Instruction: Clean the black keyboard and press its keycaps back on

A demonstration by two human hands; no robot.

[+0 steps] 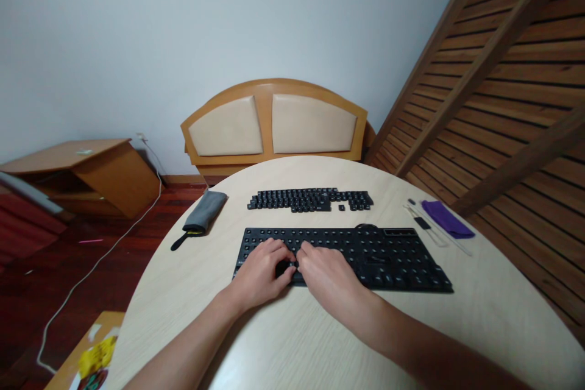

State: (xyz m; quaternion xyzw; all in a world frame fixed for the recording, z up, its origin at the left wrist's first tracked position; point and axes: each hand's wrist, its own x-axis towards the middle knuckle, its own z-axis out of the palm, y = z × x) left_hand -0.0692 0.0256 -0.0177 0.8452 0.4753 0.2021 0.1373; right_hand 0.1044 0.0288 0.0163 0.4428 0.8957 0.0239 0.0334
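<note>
Head view: from where I stand, the person's left grip (262,268) arches over the left part of the black keyboard (388,256), which lies on the pale table (283,341) right beneath it. Its thumb and index finger curve toward each other around a dark gap; I cannot tell whether the tips meet on anything. Just beside it, the right grip (322,265) bends down onto the same keyboard, fingers bunched together, and what they may be pinching is hidden from me. Beyond both grips, rows of black keycaps (290,199) lie on the table, with one loose keycap (341,208) near them. A grey pouch (205,213) rests farther out, to the left of the left grip. Well to the right of the right grip lies a folded purple cloth (448,219), a black-handled tool (422,223) near it.
</note>
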